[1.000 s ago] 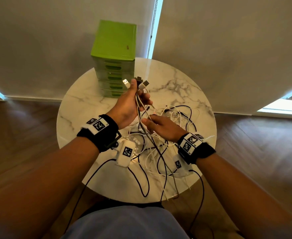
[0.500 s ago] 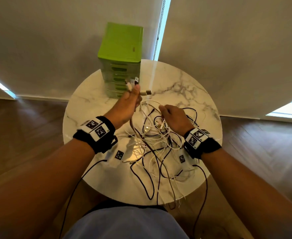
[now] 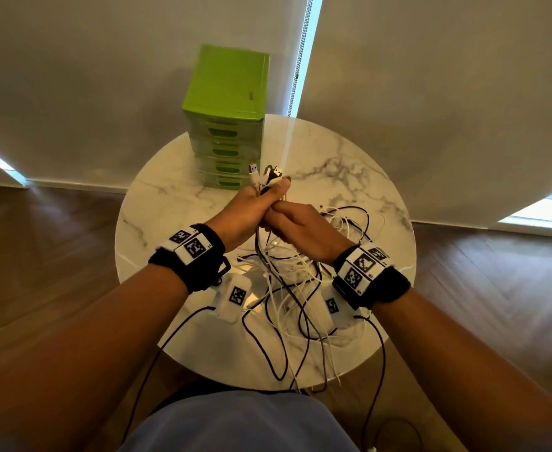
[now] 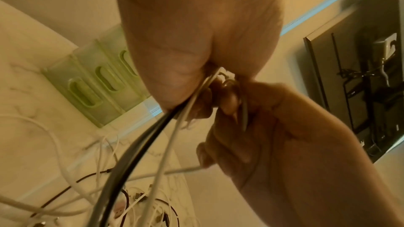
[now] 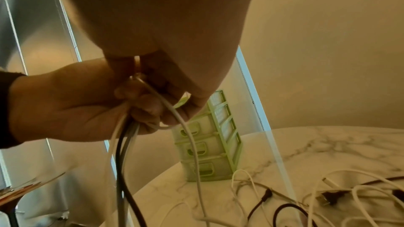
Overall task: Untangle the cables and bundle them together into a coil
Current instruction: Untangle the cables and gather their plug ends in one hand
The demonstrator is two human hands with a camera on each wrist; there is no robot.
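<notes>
Marble covers the round table (image 3: 157,216), and pale blinds hang behind it. On the table lie the cables (image 3: 295,288), black ones and white ones, all mixed up in a loose heap. The green drawer box (image 3: 225,125) stands at the back of the table, and the heap lies in front of it, nearer the person.

Some cable ends are lifted out of the heap. The left hand (image 3: 251,207) is closed in a fist around them, just in front of the green drawer box, with the thumb pressed on top. The plugs (image 3: 264,174) stick up out of the fist. I think the ends are held side by side like this so the cables can later be wound up as one.

The right hand (image 3: 300,226) touches the left hand, just below it. Its fingers are curled around a white cable hanging from the fist. Maybe it is about to slide down and pull the strands out of the knots.

The head view shows the whole heap and the plugs. It does not show the undersides of the hands. The left wrist view shows black and white strands coming out from under the left hand (image 4: 196,40), and the right hand (image 4: 273,127) curled on a thin strand. The right wrist view shows the white cable (image 5: 188,135) looping out of the right hand (image 5: 157,23), beside the left hand (image 5: 72,106) with its bunch.
</notes>
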